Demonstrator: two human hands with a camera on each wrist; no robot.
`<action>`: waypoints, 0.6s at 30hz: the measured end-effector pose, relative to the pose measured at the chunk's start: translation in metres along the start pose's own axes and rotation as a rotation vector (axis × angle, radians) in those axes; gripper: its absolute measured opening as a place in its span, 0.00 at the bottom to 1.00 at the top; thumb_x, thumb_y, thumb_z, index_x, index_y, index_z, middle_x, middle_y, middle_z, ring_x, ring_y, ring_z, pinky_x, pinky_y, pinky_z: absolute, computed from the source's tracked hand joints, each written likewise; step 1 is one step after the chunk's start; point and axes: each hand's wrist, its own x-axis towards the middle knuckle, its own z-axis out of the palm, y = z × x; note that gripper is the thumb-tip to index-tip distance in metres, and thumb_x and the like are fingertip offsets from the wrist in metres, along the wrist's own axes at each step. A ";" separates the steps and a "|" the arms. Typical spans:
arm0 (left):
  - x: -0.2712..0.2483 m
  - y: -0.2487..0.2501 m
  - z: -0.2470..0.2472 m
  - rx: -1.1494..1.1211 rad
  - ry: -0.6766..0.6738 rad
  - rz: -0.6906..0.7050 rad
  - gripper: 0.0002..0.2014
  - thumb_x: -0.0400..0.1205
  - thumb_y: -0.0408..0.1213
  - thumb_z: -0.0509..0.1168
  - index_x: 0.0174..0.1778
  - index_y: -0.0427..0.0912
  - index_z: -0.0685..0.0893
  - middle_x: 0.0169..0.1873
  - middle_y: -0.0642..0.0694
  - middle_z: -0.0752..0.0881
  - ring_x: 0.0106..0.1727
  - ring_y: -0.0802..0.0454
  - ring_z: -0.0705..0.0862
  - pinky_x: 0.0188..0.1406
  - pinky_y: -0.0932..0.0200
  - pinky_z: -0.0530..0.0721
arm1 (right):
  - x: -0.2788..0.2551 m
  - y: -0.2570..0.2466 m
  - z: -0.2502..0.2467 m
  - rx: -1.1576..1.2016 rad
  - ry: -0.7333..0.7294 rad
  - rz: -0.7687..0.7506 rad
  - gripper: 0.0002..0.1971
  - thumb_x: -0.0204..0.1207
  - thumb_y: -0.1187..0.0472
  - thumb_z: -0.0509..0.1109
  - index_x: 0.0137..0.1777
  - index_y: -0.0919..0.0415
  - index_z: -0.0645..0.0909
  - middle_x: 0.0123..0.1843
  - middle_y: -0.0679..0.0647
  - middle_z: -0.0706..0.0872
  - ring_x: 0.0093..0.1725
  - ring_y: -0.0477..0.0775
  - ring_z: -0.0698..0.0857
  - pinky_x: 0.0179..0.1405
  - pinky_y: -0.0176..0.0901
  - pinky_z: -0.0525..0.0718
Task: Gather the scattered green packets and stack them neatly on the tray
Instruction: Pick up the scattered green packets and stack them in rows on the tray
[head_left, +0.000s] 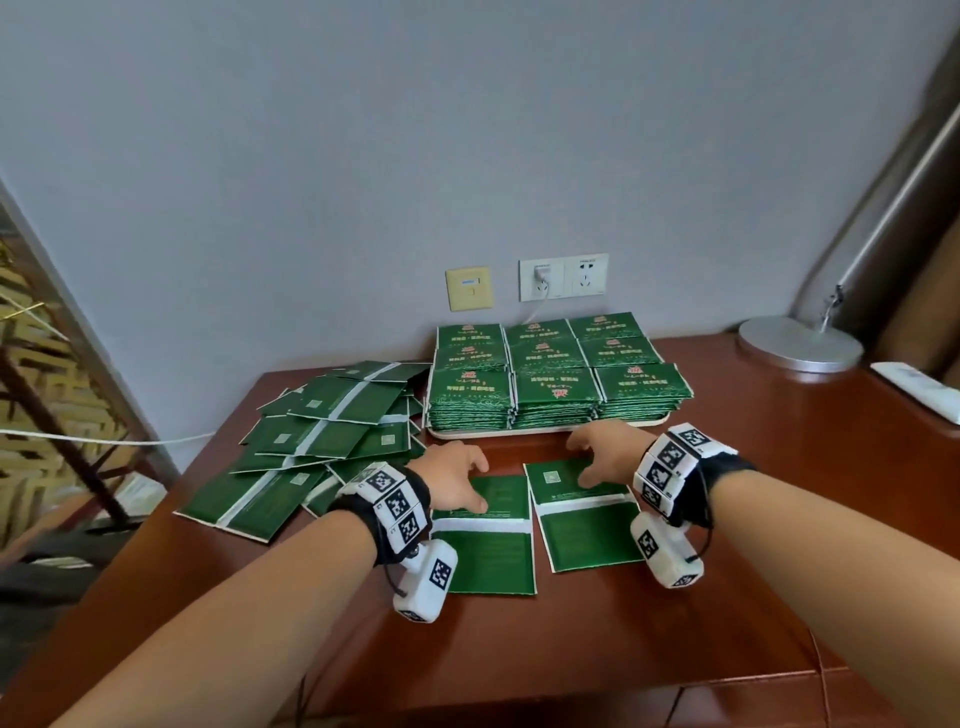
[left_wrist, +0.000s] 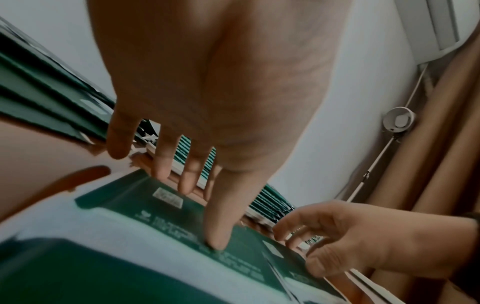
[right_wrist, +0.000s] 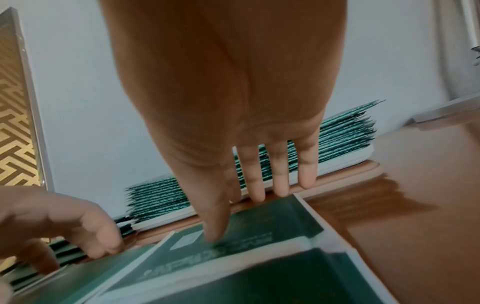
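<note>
Filling nicely: the tray holds nine neat stacks, a loose pile waits, and left hand and right hand press spread fingers on two packets

Both hands, left and right, reach forward, thumbs pressing down.

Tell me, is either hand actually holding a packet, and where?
Neither has a grip. The left hand and right hand each press a thumb on the far half of a flat packet.
</note>
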 end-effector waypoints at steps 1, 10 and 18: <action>0.001 -0.001 0.001 0.020 0.005 0.004 0.32 0.74 0.44 0.78 0.74 0.48 0.76 0.71 0.47 0.78 0.70 0.47 0.78 0.72 0.50 0.76 | 0.002 0.000 0.001 -0.013 0.001 -0.005 0.33 0.72 0.55 0.77 0.77 0.58 0.72 0.73 0.55 0.79 0.69 0.56 0.79 0.68 0.47 0.78; 0.008 0.001 -0.001 0.040 0.015 -0.009 0.32 0.72 0.41 0.80 0.72 0.43 0.79 0.63 0.46 0.80 0.63 0.45 0.81 0.68 0.50 0.79 | 0.006 0.004 0.000 -0.013 0.030 -0.010 0.34 0.68 0.55 0.81 0.74 0.61 0.76 0.69 0.55 0.81 0.65 0.57 0.81 0.59 0.41 0.78; 0.003 0.007 -0.011 0.033 0.247 -0.026 0.10 0.76 0.36 0.75 0.47 0.51 0.81 0.47 0.55 0.83 0.55 0.50 0.82 0.69 0.38 0.77 | -0.003 0.007 -0.017 0.077 0.100 0.005 0.18 0.70 0.63 0.79 0.60 0.59 0.82 0.57 0.53 0.85 0.55 0.54 0.84 0.55 0.43 0.84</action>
